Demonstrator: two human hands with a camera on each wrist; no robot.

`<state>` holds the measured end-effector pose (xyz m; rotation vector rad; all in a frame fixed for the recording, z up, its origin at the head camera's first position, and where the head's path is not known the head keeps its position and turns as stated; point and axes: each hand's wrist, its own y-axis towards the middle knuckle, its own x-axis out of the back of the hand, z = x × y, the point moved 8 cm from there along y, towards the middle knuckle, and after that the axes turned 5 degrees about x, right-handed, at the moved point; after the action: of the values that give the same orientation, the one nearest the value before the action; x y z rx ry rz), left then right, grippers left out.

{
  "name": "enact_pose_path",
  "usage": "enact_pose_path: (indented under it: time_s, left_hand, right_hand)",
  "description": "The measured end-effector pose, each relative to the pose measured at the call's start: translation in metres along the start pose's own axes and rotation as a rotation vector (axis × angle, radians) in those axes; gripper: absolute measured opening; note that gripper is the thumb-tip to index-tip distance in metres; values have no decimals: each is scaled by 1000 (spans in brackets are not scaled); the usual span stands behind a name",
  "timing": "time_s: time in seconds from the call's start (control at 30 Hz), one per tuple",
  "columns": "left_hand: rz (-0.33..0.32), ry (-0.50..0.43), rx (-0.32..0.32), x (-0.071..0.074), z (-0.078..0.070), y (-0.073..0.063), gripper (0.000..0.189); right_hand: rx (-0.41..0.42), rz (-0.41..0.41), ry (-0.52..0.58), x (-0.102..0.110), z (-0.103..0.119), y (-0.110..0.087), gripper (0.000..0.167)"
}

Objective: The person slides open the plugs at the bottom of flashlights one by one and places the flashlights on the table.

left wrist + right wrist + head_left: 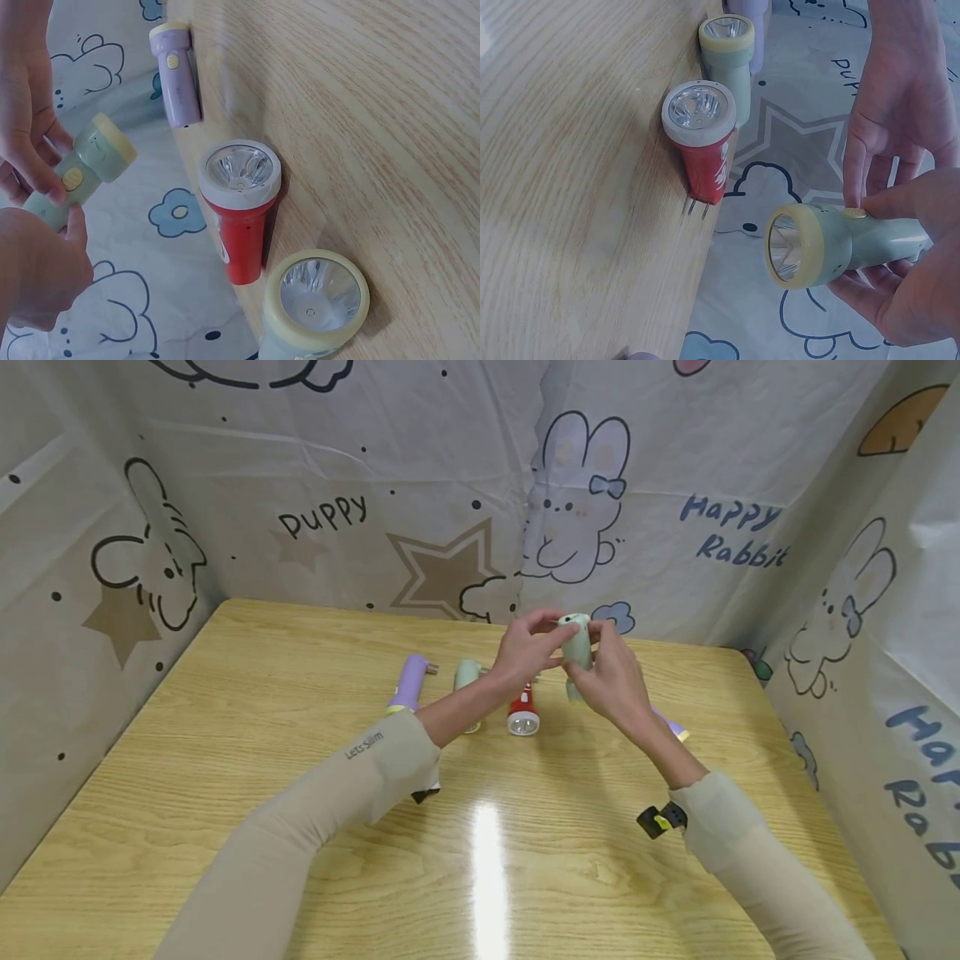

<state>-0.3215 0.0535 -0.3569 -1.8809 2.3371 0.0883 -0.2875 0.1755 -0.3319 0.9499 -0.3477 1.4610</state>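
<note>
Both my hands hold a pale green flashlight [577,647] over the far part of the table, its tail end up and its yellow-rimmed lens end down. My right hand [617,675] grips the barrel, its thumb lying along it near the yellow switch [855,213]. From the other side my left hand [522,649] pinches the flashlight, thumb in front and fingers partly hidden behind it. In the right wrist view the left thumb tip is right at the switch. The lens [786,247] shows no light. Nearest below the hands stands a red flashlight [244,244] with a white rim.
Left of the red flashlight are a second green flashlight [731,79] and a purple flashlight [409,681] with metal plug prongs. Another purple flashlight [178,86] lies on the right, partly behind my right forearm. Printed cloth [450,485] walls off the wooden table's [300,643] back and sides.
</note>
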Motion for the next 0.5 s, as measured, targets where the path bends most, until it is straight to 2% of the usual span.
enact_pose_path:
  time_s: [0.17,0.5]
  left_hand:
    - [4,-17,12,2,0,-2,36]
    - [-27,-77,76,5,4,-1,36]
  right_hand:
    - [39,-29,0,2,3,-1,51]
    - [58,-45,-23,2,7,-4,51]
